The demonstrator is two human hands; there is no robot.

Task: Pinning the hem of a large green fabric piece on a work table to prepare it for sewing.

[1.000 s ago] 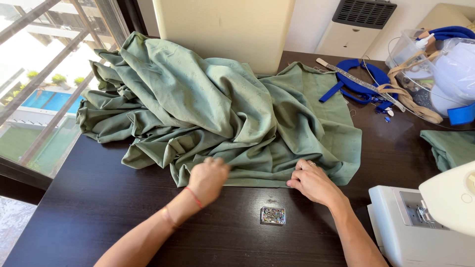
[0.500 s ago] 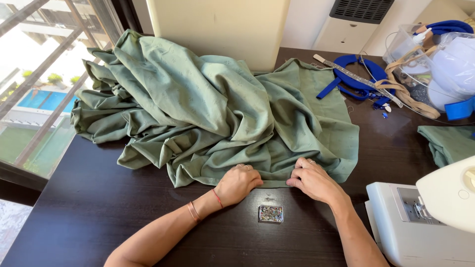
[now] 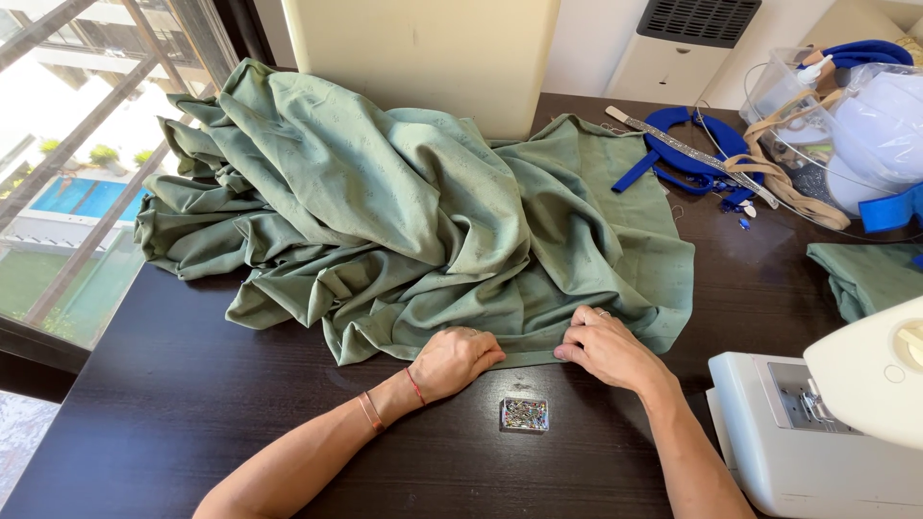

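Small clear box of pins: on the dark worktop, nearest the viewer, just in front of the gap between the two hands and touching neither.

Left hand: fingers curled and drawn together, knuckles up, fingertips pressed on the near folded edge of the green fabric. Thin bands at the wrist.

Right hand: fingers bent and close together, tips pinching the same edge of the fabric; a ring shows on one finger. The two hands lie near each other along that hem, fingertips pointing inward, a short stretch of edge between them.

Green fabric: a large rumpled heap spreading from the hands away over the middle and left of the worktop, toward the window.

Sewing machine: white, at the near right, apart from the right hand.

Smaller green piece of cloth: right edge, behind the machine.

Blue straps and clear plastic bags: far right corner, well apart from the hands.
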